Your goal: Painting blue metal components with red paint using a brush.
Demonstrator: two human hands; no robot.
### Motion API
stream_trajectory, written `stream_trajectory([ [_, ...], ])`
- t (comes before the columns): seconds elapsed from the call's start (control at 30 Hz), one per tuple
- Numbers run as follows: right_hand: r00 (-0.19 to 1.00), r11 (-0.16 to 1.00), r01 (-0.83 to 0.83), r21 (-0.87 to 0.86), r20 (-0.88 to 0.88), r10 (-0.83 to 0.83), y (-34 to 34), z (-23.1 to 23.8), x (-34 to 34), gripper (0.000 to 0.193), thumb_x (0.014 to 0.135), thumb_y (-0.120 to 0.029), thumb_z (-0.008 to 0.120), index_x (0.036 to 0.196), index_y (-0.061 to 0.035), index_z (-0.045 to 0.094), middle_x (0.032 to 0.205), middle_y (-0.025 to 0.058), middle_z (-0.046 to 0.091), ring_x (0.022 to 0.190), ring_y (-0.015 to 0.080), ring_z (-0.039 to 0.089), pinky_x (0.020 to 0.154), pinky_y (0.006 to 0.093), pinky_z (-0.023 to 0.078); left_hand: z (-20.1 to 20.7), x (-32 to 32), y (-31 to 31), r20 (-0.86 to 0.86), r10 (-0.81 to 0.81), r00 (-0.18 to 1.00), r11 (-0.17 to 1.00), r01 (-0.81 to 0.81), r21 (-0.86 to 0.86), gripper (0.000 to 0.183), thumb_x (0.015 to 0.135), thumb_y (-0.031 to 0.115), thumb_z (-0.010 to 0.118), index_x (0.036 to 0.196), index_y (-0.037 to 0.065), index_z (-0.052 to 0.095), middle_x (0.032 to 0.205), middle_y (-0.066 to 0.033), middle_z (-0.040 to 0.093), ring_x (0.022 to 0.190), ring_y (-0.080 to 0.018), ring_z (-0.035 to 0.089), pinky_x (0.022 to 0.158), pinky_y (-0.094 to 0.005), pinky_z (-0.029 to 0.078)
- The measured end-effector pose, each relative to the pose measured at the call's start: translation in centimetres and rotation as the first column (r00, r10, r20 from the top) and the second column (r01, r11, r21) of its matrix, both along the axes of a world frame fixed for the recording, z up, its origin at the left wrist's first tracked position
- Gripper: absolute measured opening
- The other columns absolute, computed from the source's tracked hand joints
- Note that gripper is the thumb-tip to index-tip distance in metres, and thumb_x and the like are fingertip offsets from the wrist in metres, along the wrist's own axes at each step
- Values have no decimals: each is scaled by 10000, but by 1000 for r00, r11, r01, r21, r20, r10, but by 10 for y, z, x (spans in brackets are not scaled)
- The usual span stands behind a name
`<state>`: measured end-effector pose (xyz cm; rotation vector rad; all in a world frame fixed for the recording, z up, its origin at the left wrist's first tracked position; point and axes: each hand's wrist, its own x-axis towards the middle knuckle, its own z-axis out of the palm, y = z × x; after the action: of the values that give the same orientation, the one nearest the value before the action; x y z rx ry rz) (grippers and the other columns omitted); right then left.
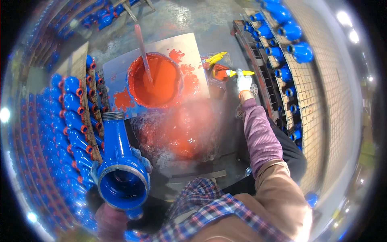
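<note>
My left hand [145, 161], in a blue-grey glove, is wrapped round a blue metal pipe fitting [117, 139]. Its narrow threaded end points away from me, and its wide round mouth faces up toward me; much of that hand is hidden behind it. At the right, my white-gloved right hand [244, 82] is closed on the yellow handle of a paintbrush [231, 73]. The brush's head lies at a small red-smeared container [219, 80]; whether it touches the paint inside cannot be made out. Another yellow-handled brush [216, 57] rests beside it.
A bucket of orange-red paint [131, 90] with a stirring stick [140, 42] stands on a paint-spotted board [189, 44]. Red-smeared plastic sheeting [177, 131] lies nearer me. Racks of blue fittings [72, 105] line the left; more blue fittings [300, 51] sit on mesh shelving [312, 88] at right.
</note>
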<state>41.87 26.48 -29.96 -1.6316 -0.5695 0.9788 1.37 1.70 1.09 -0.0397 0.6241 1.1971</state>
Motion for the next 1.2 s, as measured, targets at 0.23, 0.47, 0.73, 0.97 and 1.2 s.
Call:
stream_trajectory([
  [0.23, 896, 981, -189, 46, 416, 154, -2, -2, -10, 198, 876, -185, 655, 879, 12, 674, 810, 119, 697, 742, 204, 656, 686, 333, 495, 6, -9, -4, -104, -85, 991, 993, 92, 67, 942, 828, 722, 510, 1349, -53, 383, 1170, -336, 525, 884, -441, 645, 627, -476, 593],
  [0.47, 962, 992, -69, 110, 271, 37, -15, 27, 9, 231, 852, -202, 671, 860, 29, 658, 740, 78, 660, 652, 180, 596, 603, 344, 457, 13, -11, -13, 19, -54, 998, 997, 53, 60, 879, 842, 662, 552, 1378, -17, 396, 1252, -261, 528, 1073, -420, 569, 809, -513, 539],
  [0.73, 857, 990, -90, 113, -497, 134, -65, 136, -7, 90, 906, -205, 635, 928, -120, 617, 683, 17, 586, 476, 89, 497, 401, 202, 376, 4, -46, -16, -5, 82, 997, 980, -80, 182, 702, 918, 550, 511, 1371, 25, 403, 1203, -266, 547, 932, -401, 629, 695, -457, 572],
  [0.97, 737, 892, -252, 376, -522, 429, -96, 243, -113, 209, 923, -83, 594, 1121, -16, 587, 762, 23, 603, 570, 74, 536, 441, 202, 383, 7, -66, -9, -165, 340, 926, 917, -287, 278, 557, 942, 488, 482, 1313, 73, 465, 1191, -188, 580, 979, -329, 625, 795, -438, 552],
  [1.2, 875, 813, -477, 334, 86, 477, -97, 259, -180, 214, 934, -232, 644, 939, -18, 641, 687, -6, 591, 517, 37, 477, 457, 192, 338, 10, -74, -14, -274, 393, 878, 905, -318, 282, 630, 924, 551, 444, 1369, 106, 447, 1266, -199, 571, 1056, -374, 617, 837, -508, 562],
])
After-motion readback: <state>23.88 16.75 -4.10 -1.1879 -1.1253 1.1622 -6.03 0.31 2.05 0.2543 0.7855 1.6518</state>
